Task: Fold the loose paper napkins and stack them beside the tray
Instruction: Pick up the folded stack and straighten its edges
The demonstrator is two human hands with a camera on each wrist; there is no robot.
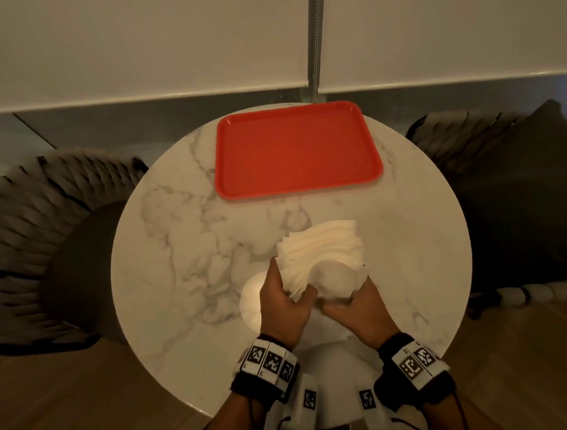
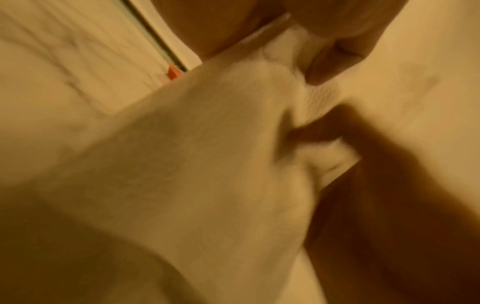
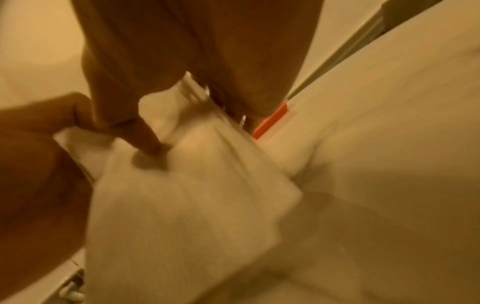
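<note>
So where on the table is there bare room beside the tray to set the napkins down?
Bare marble table lies left of the red tray out to the rim, and in the strip between tray and napkin bundle. It is crowded at the near edge, where left hand and right hand grip the bundle.

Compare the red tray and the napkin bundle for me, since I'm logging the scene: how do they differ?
The red tray lies flat and bare at the table's far side, untouched; the napkin bundle is held up off the marble table, gripped by the left hand and the right hand. The tray is one rigid red piece; the bundle is many white sheets, fanned and bent. Both are roughly rectangular.
</note>
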